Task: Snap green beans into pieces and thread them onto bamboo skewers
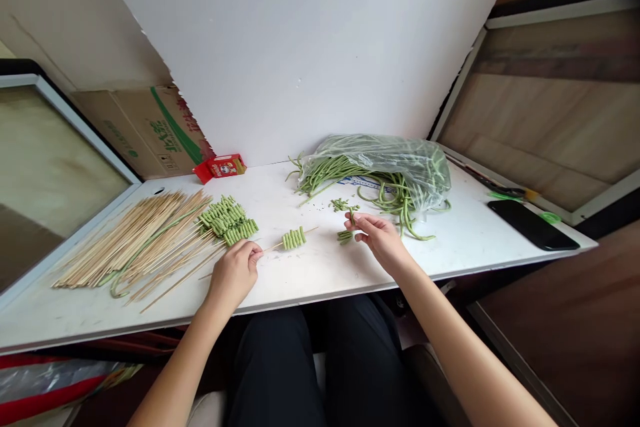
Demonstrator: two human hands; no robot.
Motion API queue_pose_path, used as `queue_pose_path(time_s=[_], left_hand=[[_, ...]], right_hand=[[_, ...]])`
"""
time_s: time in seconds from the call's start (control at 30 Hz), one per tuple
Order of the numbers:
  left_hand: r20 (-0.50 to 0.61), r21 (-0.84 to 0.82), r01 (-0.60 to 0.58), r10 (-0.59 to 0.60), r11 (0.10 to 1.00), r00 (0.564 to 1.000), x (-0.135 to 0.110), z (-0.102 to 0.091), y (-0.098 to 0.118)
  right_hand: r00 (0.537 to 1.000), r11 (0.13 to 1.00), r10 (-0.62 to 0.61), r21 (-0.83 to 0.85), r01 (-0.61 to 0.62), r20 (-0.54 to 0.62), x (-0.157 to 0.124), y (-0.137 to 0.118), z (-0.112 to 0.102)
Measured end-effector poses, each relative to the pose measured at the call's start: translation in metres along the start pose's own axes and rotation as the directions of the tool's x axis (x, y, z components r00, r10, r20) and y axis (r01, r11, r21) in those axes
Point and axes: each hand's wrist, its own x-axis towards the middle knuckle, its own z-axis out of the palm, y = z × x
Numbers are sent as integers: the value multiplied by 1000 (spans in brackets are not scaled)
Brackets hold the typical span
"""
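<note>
My left hand (235,271) is closed on the near end of a bamboo skewer (273,246) that carries a short row of cut green bean pieces (294,238). My right hand (376,234) pinches a short bean piece (351,215) just above the white table (320,273). A few more cut pieces (345,236) lie under its fingers. To the left sits a pile of finished bean skewers (229,220) resting on a heap of bare bamboo skewers (135,243).
A clear plastic bag of long green beans (380,170) lies behind my right hand. A black phone (533,224) rests at the table's right edge. A small red box (221,167) and a cardboard carton (150,128) stand at the back left, before a white board (320,53).
</note>
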Motion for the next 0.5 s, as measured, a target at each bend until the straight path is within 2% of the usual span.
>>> queue_pose_path(time_s=[0.07, 0.2, 0.33, 0.5], left_hand=[[-89, -86, 45, -53, 995, 995, -13, 4, 4], [-216, -275, 29, -91, 961, 972, -36, 15, 8], [-211, -342, -12, -64, 940, 975, -46, 21, 8], [-209, -373, -41, -41, 927, 977, -47, 22, 7]], right_hand=[[1000, 1000, 10, 5, -10, 26, -2, 5, 6], [999, 999, 32, -38, -30, 42, -6, 17, 19], [999, 999, 10, -49, -8, 33, -9, 29, 29], [999, 998, 0, -67, 2, 34, -10, 37, 31]])
